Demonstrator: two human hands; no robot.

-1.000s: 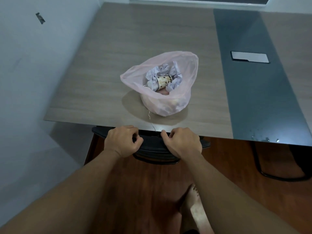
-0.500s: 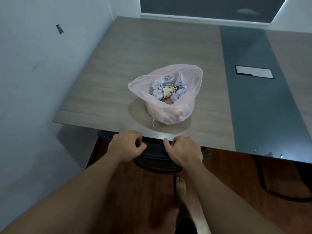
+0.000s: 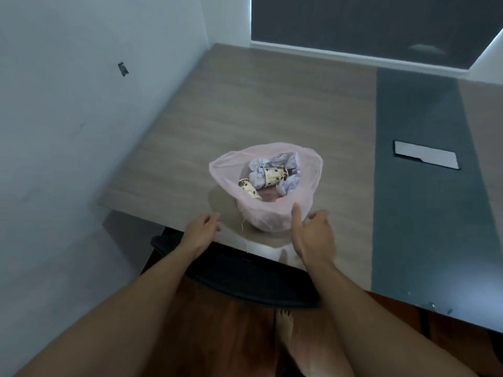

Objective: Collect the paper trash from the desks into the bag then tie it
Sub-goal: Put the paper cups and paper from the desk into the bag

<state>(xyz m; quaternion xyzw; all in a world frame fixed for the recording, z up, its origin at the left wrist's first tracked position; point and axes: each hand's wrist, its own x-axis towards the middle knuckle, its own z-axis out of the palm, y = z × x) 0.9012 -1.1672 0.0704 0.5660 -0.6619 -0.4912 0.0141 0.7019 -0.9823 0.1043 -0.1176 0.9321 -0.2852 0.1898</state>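
One cup [image 3: 249, 188] half behind pink bag [image 3: 272, 221]

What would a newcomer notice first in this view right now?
The open pink bag near the front edge of the desk, with crumpled paper and spotted paper cups showing inside. Then the hands: the left hand is over the desk edge left of the bag, the right hand open just in front of it, thumb by its wall.

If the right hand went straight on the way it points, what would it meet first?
Probably the near wall of the pink bag, right ahead of the right hand; depth from this view is uncertain.
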